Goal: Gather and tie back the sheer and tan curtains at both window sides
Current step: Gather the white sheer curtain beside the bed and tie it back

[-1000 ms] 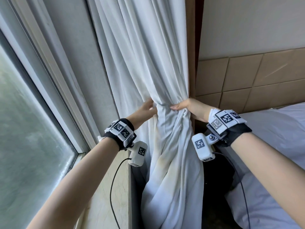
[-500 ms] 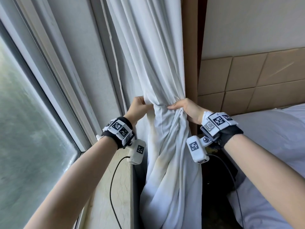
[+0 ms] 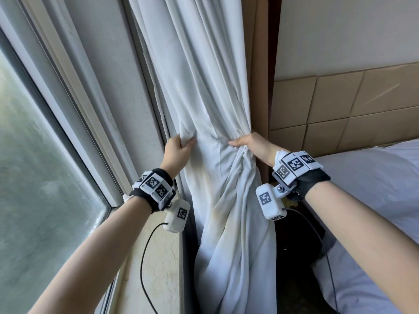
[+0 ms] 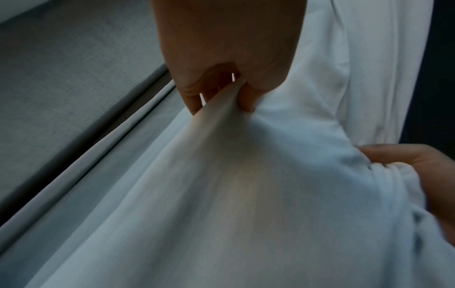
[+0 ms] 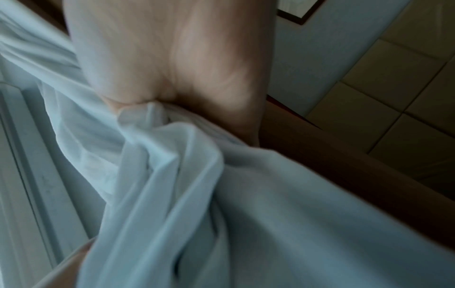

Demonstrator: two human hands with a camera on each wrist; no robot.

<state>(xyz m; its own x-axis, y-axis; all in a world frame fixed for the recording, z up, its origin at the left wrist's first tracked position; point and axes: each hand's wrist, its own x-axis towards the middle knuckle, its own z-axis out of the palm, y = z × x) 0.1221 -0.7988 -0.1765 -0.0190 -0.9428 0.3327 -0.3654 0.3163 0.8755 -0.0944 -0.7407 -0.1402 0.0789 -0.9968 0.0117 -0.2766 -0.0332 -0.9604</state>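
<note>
Both hands grip the sheer curtain: L hand pinches its window-side edge, R hand is curled round the bunched folds. Curtain hangs btwn window frame & brown wood post, bed to the right.

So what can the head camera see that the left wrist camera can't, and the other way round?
Only the head view shows the window glass, the marble sill, the bed, the tan padded headboard and the wrist cameras strapped on both arms.

Only the left wrist view shows, from underneath, the left hand's fingers pinching a fold of the cloth.

Both show the white sheer curtain, the left hand gripping its window-side edge, and the right hand holding the bunched part.
</note>
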